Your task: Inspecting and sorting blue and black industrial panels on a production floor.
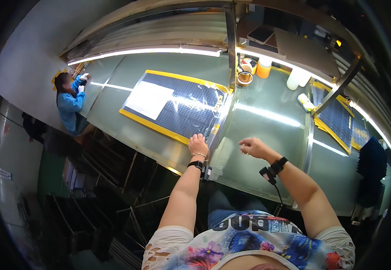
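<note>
A dark, grid-patterned sheet with a yellow taped border point(191, 103) lies flat on the glass-topped table under clear film. A white paper point(150, 99) sits on its left part. My left hand point(198, 145) is at the sheet's near right corner, its fingers lightly bent and resting on the edge. Whether they pinch the film cannot be made out. My right hand point(254, 147) hovers over the glass to the right, away from the sheet, fingers partly curled and apart, with nothing visible in them. Both wrists wear black straps with small devices.
A metal strip point(224, 119) divides the table beside the sheet. Behind stand an orange-labelled jar point(264, 67), a brown tape roll point(245, 78) and white bottles point(293, 80). More yellow-edged sheets point(335, 121) lie at right. A co-worker in blue point(69, 103) sits at the far left.
</note>
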A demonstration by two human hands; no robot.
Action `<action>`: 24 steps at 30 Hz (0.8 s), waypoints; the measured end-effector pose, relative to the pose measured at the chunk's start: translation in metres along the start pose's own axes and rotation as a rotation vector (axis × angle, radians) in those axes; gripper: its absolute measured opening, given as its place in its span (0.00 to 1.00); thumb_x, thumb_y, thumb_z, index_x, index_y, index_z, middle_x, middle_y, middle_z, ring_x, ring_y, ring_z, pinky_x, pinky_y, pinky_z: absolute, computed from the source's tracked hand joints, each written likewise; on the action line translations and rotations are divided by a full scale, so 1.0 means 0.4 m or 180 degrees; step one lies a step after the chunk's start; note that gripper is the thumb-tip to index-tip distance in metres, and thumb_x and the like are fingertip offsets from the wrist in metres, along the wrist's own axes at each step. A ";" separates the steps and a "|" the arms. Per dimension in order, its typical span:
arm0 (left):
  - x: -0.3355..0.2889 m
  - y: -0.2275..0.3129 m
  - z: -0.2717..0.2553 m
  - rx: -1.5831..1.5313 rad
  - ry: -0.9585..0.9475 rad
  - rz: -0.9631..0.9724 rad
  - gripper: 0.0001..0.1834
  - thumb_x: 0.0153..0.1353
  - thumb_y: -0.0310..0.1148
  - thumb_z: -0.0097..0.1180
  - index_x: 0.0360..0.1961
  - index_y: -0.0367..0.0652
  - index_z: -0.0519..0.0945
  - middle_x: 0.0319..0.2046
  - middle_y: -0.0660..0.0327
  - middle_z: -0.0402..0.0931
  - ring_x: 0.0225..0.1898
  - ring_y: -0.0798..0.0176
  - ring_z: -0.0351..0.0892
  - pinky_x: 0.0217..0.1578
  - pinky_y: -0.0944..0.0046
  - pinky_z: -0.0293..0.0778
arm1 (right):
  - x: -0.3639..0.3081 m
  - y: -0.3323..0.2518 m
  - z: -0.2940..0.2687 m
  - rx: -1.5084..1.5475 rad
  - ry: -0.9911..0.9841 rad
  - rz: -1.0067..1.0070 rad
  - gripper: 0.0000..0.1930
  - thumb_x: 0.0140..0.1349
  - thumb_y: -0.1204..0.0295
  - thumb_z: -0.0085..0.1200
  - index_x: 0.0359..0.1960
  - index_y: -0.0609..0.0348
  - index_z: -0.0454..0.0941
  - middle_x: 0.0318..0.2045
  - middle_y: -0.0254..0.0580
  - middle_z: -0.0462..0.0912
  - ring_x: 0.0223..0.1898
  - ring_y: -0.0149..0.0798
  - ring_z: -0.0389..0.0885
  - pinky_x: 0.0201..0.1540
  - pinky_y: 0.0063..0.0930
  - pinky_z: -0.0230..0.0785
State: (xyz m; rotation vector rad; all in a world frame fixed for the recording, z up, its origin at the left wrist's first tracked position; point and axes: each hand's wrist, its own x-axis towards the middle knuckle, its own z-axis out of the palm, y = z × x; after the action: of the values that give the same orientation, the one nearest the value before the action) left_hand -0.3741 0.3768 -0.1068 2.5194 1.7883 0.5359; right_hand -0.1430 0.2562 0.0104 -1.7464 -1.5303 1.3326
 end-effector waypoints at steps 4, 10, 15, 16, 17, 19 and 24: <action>0.010 -0.061 0.027 -0.1539 0.0363 -0.1006 0.08 0.59 0.33 0.43 0.28 0.39 0.66 0.26 0.48 0.69 0.31 0.43 0.70 0.33 0.51 0.66 | 0.154 -0.014 0.084 0.1359 0.0271 0.0174 0.14 0.57 0.73 0.47 0.43 0.67 0.73 0.30 0.38 0.78 0.31 0.29 0.76 0.35 0.21 0.71; -0.005 -0.042 -0.075 -0.2292 0.0361 -0.0875 0.10 0.60 0.33 0.44 0.25 0.38 0.65 0.21 0.49 0.69 0.25 0.45 0.69 0.27 0.52 0.64 | 0.399 0.082 0.187 0.1601 0.1336 0.0737 0.21 0.54 0.76 0.52 0.48 0.77 0.65 0.32 0.47 0.76 0.27 0.32 0.76 0.30 0.21 0.73; -0.046 -0.071 -0.139 -0.2488 0.0507 -0.0748 0.11 0.60 0.33 0.45 0.24 0.38 0.65 0.18 0.52 0.67 0.21 0.51 0.67 0.24 0.56 0.63 | 0.441 -0.008 0.235 0.2592 0.2471 0.1460 0.19 0.49 0.70 0.60 0.38 0.71 0.70 0.22 0.48 0.77 0.20 0.34 0.75 0.20 0.24 0.68; -0.052 -0.068 -0.150 -0.2560 0.0399 -0.0812 0.12 0.60 0.34 0.46 0.23 0.39 0.65 0.17 0.53 0.67 0.20 0.53 0.67 0.23 0.57 0.64 | 0.439 0.000 0.218 0.2355 0.2135 0.1608 0.18 0.48 0.69 0.61 0.35 0.70 0.71 0.21 0.48 0.77 0.20 0.34 0.75 0.20 0.24 0.68; -0.054 -0.062 -0.160 -0.2582 0.0378 -0.0824 0.12 0.60 0.34 0.46 0.23 0.39 0.65 0.17 0.53 0.67 0.20 0.53 0.67 0.23 0.57 0.64 | 0.438 0.008 0.204 0.2121 0.1816 0.1754 0.17 0.48 0.68 0.62 0.32 0.69 0.71 0.20 0.47 0.76 0.21 0.34 0.75 0.20 0.24 0.69; -0.055 -0.048 -0.178 -0.2819 -0.0025 -0.0825 0.11 0.59 0.34 0.46 0.23 0.38 0.66 0.18 0.51 0.67 0.21 0.47 0.68 0.24 0.54 0.64 | 0.449 0.016 0.201 0.1934 0.1991 0.1770 0.16 0.46 0.67 0.64 0.23 0.68 0.73 0.20 0.46 0.76 0.22 0.34 0.76 0.23 0.26 0.69; -0.069 -0.078 -0.157 -0.2698 0.0145 -0.0858 0.13 0.58 0.35 0.51 0.21 0.39 0.68 0.14 0.58 0.67 0.16 0.62 0.66 0.20 0.63 0.63 | 0.439 -0.042 0.200 0.0940 0.1876 0.1341 0.16 0.47 0.64 0.62 0.21 0.69 0.75 0.21 0.45 0.78 0.19 0.34 0.75 0.25 0.30 0.67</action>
State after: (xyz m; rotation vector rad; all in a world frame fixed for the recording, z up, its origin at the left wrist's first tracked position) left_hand -0.4280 0.3503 -0.0615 1.6794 1.4289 1.0542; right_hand -0.2361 0.4042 -0.0726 -2.0761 -0.6383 1.0103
